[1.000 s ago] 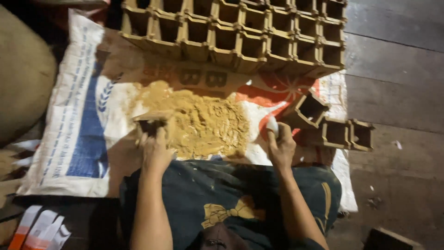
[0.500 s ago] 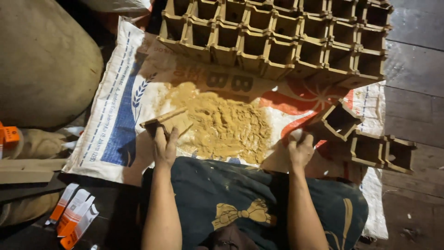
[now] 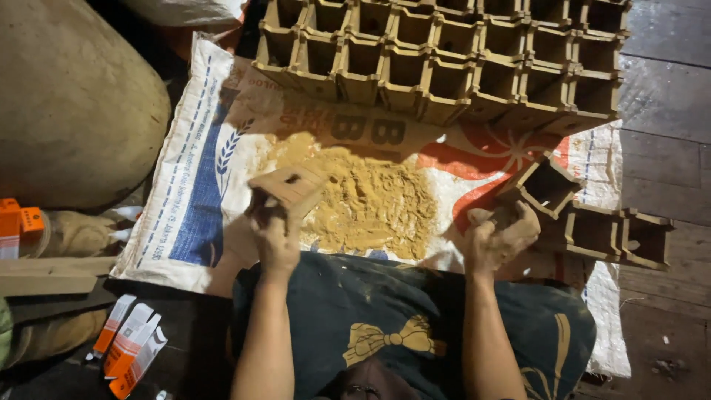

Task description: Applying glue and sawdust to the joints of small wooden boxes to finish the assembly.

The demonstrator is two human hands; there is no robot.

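Left hand [image 3: 275, 235] has its grip clamped on a small tan square clay block with a hole in its face [image 3: 290, 187], held tilted at the left edge of the mound of yellow-tan powdery clay [image 3: 368, 198], which lies just right of that hand on the white woven sack with blue and red print [image 3: 194, 178]. Right hand [image 3: 495, 238] is curled shut on a clay-coloured lump I can't make out, just left of the three loose open-topped square clay boxes [image 3: 592, 222]. Rows of matching clay boxes [image 3: 444, 52] sit beyond the mound; small white-and-orange cartons [image 3: 127, 344] lie bottom left.

Bright overhead pool at centre, dark corners, slight blur throughout.
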